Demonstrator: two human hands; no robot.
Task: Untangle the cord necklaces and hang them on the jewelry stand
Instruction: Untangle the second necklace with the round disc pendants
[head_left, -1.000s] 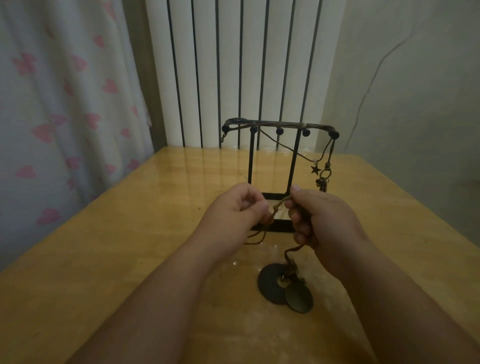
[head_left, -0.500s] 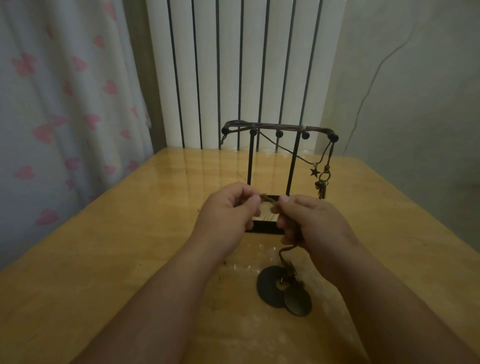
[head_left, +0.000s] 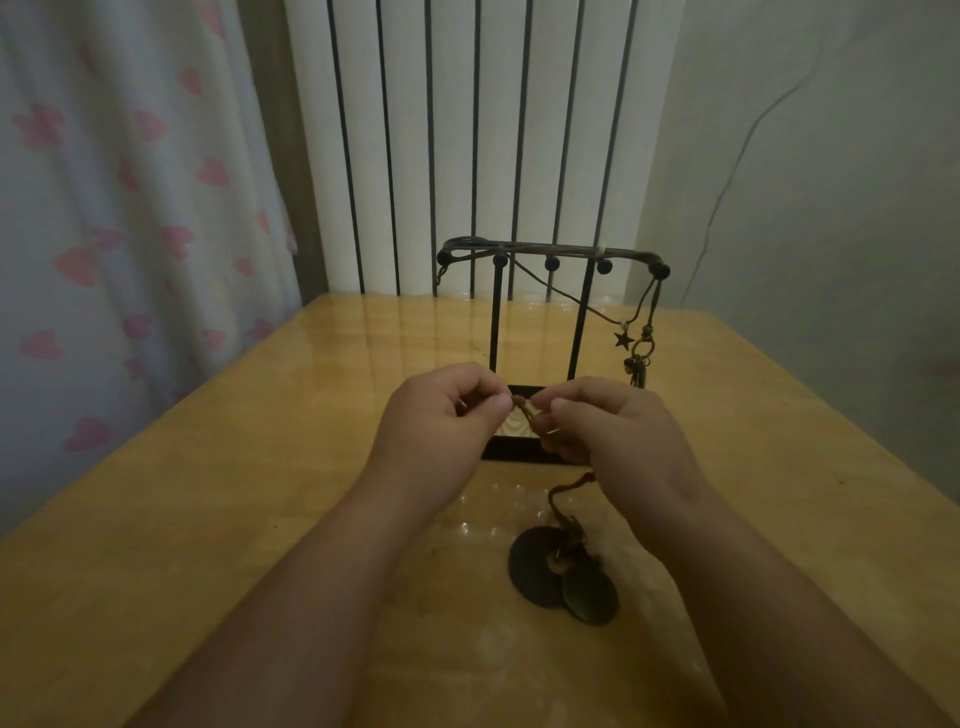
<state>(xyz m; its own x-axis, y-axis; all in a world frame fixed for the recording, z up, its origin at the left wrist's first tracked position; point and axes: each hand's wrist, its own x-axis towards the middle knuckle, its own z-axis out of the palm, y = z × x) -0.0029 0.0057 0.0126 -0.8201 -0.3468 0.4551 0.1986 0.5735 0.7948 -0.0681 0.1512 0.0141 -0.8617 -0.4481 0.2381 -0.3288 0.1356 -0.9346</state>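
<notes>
A brown cord necklace (head_left: 527, 415) is stretching between the two hands, held a little above the worktop (head_left: 208, 519) and just in front of the base of the jewelry stand (head_left: 494, 322). The left hand (head_left: 441, 415) is pinching one end of the cord between thumb and forefinger, its other fingers curling inward. The right hand (head_left: 618, 431) is pinching the cord close beside it with its fingers curled round the strand. From under the right hand the cord is trailing down to two dark disc pendants (head_left: 561, 574), which are lying overlapped on the worktop between the forearms. The black metal stand is standing upright behind the hands, with two thin posts and a top bar carrying round knobs. Other cords are lying along that bar. One is sagging across to a small star charm (head_left: 623, 340) on the right, and another is hanging from the right end knob with a ring and a cluster of charms (head_left: 640, 364) too dark to make out. Behind the worktop a white ribbed radiator (head_left: 467, 130) is standing against the wall, a pale curtain with pink hearts (head_left: 104, 208) is hanging on the left, and a thin wire (head_left: 737, 156) is running up the wall on the right.
</notes>
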